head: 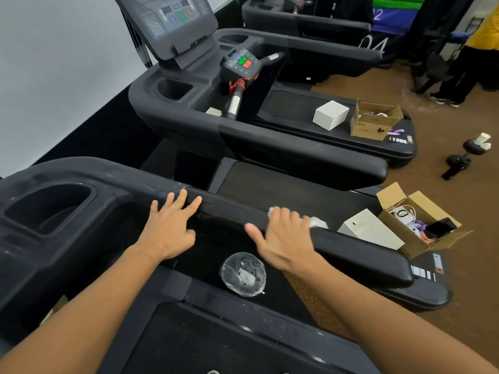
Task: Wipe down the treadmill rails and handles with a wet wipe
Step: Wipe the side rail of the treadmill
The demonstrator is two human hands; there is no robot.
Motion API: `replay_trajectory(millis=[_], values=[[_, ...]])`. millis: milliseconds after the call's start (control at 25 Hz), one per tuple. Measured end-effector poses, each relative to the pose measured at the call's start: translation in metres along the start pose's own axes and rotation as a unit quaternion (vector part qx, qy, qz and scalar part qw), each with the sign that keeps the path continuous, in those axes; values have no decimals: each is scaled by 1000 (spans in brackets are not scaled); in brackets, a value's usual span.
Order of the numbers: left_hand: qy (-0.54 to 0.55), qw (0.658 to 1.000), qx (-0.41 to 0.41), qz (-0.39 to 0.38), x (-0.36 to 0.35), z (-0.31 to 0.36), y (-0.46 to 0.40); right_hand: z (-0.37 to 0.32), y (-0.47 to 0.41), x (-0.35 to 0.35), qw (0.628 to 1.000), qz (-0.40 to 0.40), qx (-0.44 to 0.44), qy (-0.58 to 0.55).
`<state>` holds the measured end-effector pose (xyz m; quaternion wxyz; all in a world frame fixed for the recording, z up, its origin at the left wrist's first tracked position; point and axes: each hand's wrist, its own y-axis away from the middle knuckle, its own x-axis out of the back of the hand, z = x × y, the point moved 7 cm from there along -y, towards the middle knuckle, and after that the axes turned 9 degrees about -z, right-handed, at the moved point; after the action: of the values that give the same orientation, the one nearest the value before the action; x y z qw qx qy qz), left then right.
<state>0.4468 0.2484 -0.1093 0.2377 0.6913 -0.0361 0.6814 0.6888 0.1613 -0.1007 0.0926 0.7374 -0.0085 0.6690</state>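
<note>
While I log this from the head view, item one is the right hand (283, 238), draped over the near treadmill's side rail (359, 252), fingers curled down on a white wet wipe (317, 222) that shows in a bunch beyond the knuckles, pressed to the rail's top. Item two: the left hand (168, 230), fingers spread, holding nothing, flat on the same rail nearer the console tray (54, 209). Item three, the relation that counts: the rail's long axis runs from the tray at left, down and right to its rounded free end; the wipe sits about midway, so unwiped length, as I judge it, lies to the right of the right hand, which is plainly the nearer one to that end. I would slide along that axis, not across it. Sundries: a clear plastic wrapper (243, 273) crumpled on the deck below the rail; a white box (372, 229) and an open cardboard box (421, 225) on the next treadmill's belt, just beyond the rail.
</note>
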Motion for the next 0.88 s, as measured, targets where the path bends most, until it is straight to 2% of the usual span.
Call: replay_trajectory(millis=[200,320,440,560,720,800,880], values=[[-14,999,-48,4,12,-17,-1,-127,-45,-7,996,12,85,22],[-8,999,-24,32,22,-42,-7,-141,-34,-21,984,8,164,62],[-29,998,-12,48,21,-53,-13,-95,-1,-31,956,35,265,125],[-48,997,-17,53,19,-52,-17,-10,36,-34,927,32,317,199],[-54,998,-12,32,18,-51,-17,98,72,-37,883,-44,369,287],[-42,999,-9,20,18,-52,-14,113,72,-37,871,-76,379,305],[-31,999,-13,9,19,-51,-13,98,64,-36,854,-70,408,314]])
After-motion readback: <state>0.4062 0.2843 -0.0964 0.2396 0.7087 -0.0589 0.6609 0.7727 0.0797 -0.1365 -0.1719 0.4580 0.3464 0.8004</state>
